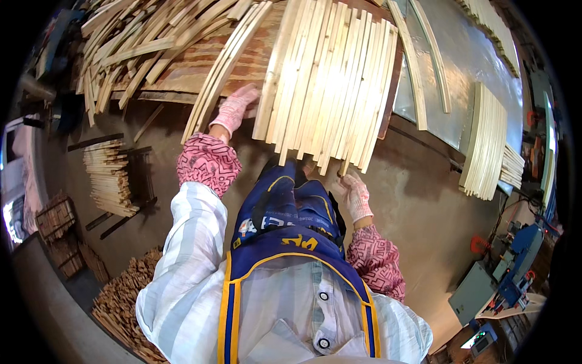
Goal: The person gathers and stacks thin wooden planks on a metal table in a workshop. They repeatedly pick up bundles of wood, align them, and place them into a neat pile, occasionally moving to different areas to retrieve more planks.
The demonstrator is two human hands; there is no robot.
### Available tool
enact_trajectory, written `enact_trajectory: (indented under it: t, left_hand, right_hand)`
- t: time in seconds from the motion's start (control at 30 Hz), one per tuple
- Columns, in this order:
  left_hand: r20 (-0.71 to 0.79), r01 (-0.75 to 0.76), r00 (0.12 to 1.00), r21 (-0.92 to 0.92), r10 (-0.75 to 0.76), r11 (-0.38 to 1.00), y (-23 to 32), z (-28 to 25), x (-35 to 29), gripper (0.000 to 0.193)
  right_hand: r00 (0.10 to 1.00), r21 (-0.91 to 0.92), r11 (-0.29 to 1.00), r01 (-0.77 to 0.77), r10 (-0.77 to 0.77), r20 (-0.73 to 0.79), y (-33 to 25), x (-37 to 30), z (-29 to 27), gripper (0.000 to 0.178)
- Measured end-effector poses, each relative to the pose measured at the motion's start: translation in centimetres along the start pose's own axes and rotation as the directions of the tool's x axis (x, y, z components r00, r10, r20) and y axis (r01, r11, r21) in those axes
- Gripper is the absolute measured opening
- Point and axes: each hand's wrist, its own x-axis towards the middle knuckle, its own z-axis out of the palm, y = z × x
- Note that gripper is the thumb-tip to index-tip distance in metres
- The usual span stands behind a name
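A row of pale wooden strips (327, 79) lies side by side in front of me, their near ends uneven and jutting past the table edge. My left hand (237, 109), in a pink knit glove with bare fingertips, is at the left side of this row, fingers stretched out and holding nothing. Low at the near ends, to the right, is my right hand (355, 193), gloved alike. Its fingers are apart, the tips close to the end of one strip; whether they touch cannot be made out. A few separate strips (225, 67) lie slanted just left of my left hand.
A jumbled heap of strips (142, 48) covers the wooden tabletop (200, 60) at far left. Two loose strips (412, 67) and a stacked bundle (483, 139) rest on the shiny metal table (458, 67) at right. Another stack (109, 176) stands on the left; machinery (509, 267) is at lower right.
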Motion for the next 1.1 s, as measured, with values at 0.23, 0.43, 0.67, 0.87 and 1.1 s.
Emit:
enact_trajectory:
  t: [0.23,0.43,0.67,0.87,1.1]
  left_hand:
    - [0.067,-0.135,0.990,0.212,0.124,0.968,-1.0,-1.0,0.0,0.062]
    - [0.027,-0.239,0.969,-0.155,0.246,0.959,-0.7,-1.8,-2.0,0.057]
    - [-0.008,-0.276,0.959,0.190,0.283,0.942,3.7,1.3,-7.9,0.071]
    - [0.034,-0.413,0.911,0.093,0.411,0.906,3.1,7.8,-13.1,0.073]
    - [0.554,-0.643,0.463,0.747,0.692,-0.167,7.5,8.4,-12.2,0.058]
  right_hand:
    - [0.779,0.422,0.799,-0.429,0.090,0.620,-6.6,-3.6,1.1,0.038]
    - [0.929,-0.581,0.727,0.365,-0.322,0.181,-14.3,-2.1,11.5,0.040]
    - [0.905,-0.108,0.944,0.312,-0.260,0.338,-9.6,-0.9,13.5,0.042]
    - [0.730,-0.586,0.499,0.638,-0.635,0.254,-10.0,1.8,15.5,0.067]
    - [0.766,-0.769,0.085,0.633,-0.207,0.608,-14.7,-1.7,19.2,0.045]
